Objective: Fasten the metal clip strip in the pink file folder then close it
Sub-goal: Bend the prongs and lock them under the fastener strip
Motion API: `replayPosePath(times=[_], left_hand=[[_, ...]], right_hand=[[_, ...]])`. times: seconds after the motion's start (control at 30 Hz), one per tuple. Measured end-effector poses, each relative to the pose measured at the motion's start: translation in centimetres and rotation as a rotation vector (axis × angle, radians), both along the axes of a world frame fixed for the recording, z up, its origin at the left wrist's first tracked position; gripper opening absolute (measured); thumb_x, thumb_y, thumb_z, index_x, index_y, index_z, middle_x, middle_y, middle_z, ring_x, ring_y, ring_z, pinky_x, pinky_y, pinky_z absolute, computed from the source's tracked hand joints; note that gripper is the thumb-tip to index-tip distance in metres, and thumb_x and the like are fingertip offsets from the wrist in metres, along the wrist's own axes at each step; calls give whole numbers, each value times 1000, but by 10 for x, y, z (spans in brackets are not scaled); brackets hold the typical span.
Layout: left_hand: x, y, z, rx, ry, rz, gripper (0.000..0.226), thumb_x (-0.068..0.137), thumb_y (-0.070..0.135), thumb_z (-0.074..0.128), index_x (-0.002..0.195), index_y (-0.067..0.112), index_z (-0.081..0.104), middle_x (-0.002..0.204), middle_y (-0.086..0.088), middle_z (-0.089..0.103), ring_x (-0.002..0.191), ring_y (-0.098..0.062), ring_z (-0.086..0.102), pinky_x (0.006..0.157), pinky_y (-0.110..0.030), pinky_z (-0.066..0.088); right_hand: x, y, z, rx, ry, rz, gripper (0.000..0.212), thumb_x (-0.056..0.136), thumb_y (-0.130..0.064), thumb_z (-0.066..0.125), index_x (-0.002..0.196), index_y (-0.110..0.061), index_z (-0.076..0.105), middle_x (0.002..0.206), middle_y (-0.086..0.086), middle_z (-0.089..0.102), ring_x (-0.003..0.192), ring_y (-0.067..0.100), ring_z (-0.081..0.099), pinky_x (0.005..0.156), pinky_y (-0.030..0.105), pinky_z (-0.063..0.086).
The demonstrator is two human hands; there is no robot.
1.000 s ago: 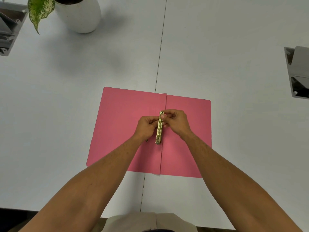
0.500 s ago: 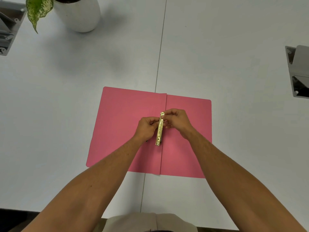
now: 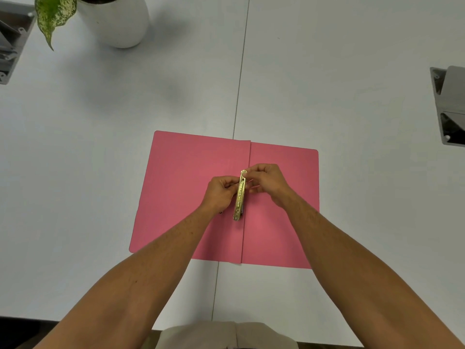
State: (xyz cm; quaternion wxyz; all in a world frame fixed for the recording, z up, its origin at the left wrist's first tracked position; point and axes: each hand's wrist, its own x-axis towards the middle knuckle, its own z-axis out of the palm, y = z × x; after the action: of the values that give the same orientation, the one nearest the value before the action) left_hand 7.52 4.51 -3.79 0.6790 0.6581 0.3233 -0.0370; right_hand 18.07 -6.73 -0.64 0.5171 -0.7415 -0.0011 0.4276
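A pink file folder (image 3: 186, 177) lies open and flat on the white table, its centre fold running toward me. A gold metal clip strip (image 3: 240, 197) stands lengthwise just left of the fold, raised a little above the folder. My left hand (image 3: 220, 192) pinches the strip from its left side near the middle. My right hand (image 3: 268, 183) pinches its far end from the right with thumb and fingertips. A small dark hole shows in the folder by my left wrist.
A white plant pot (image 3: 118, 18) with a speckled green leaf (image 3: 52, 16) stands at the far left. Grey metal brackets sit at the left edge (image 3: 12, 39) and the right edge (image 3: 450, 104). A seam (image 3: 241, 71) splits the table.
Both hands have stayed on the strip. My right fingers shifted slightly along its far end, and the strip tilted a touch.
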Motion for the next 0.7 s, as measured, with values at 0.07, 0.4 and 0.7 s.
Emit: replayPosePath(times=[0.07,0.4,0.7], left_hand=[[0,0,-1,7,3,-1,20,89,0,62,106,-2,72,99,-21,74,86,-22,68,87,-37,53],[1,-2,-6,5,-4,15,17,89,3,63,102,2,73,93,-20,74,81,-22,66,85,-43,54],[-2,-1,-10,-3,-30,8,18,90,2,61,105,2,71,96,-19,74,83,-21,68,84,-36,55]], right_hand=[[1,0,-1,-6,2,1,4,82,-7,69,81,-8,71,70,6,72,61,18,68,57,30,56],[2,-4,-2,13,-9,30,5,84,-2,66,85,-2,70,73,11,72,66,24,68,59,30,58],[0,-5,-4,58,11,-4,9,86,-2,65,92,4,69,75,15,72,65,25,70,59,31,60]])
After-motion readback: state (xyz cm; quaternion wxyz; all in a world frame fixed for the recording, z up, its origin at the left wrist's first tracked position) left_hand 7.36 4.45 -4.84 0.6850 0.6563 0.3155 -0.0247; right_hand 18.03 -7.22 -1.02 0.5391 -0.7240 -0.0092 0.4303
